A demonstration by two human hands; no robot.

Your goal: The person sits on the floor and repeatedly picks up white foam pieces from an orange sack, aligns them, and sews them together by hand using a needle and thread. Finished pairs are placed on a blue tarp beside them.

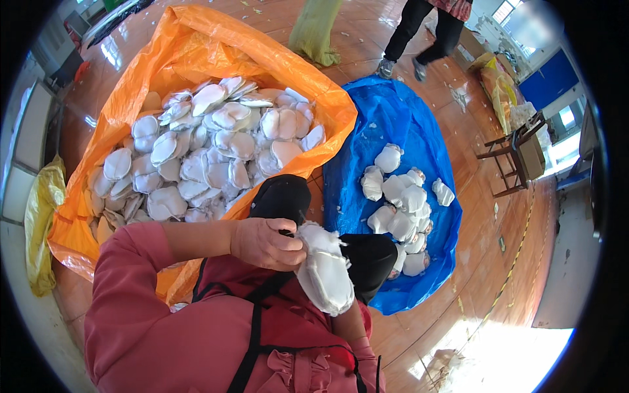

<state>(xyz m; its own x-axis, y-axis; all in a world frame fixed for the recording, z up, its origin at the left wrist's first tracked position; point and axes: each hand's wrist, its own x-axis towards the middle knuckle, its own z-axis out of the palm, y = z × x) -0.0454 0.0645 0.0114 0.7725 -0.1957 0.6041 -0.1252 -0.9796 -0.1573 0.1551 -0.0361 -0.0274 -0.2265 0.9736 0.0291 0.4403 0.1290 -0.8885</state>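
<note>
Fingers of the left hand (270, 243) clamp a white pad (325, 278) above the lap (246, 287); those of the right hand are hidden, state unclear. Heaped pads (230, 144) in the orange bag (219, 42) apparently remain; fewer bundles (413, 200) toward the right edge of the blue bag (347, 180) look finished.
</note>
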